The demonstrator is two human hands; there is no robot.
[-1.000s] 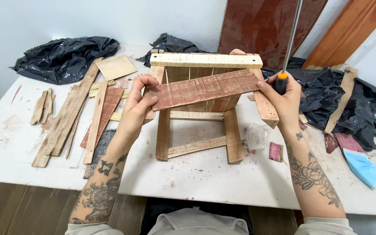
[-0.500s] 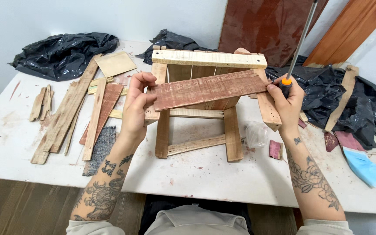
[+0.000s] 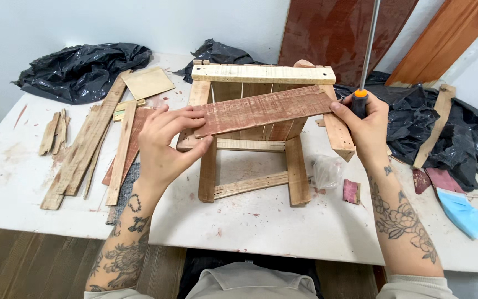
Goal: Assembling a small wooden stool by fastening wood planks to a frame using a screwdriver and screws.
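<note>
A small wooden chair frame lies on the white table. Across it I hold a reddish wooden slat, tilted slightly up to the right. My left hand pinches the slat's left end between thumb and fingers. My right hand steadies the slat's right end with its fingertips and also grips a screwdriver with an orange and black handle, its long metal shaft pointing straight up.
A pile of wooden strips lies at the left. Black plastic bags sit at the back left and right. A small clear bag, a red sanding block, a blue mask and leaning boards are at the right.
My right hand has turned the screwdriver so that its shaft now points upward. The slat has stayed across the frame, and my left hand has kept its grip.
</note>
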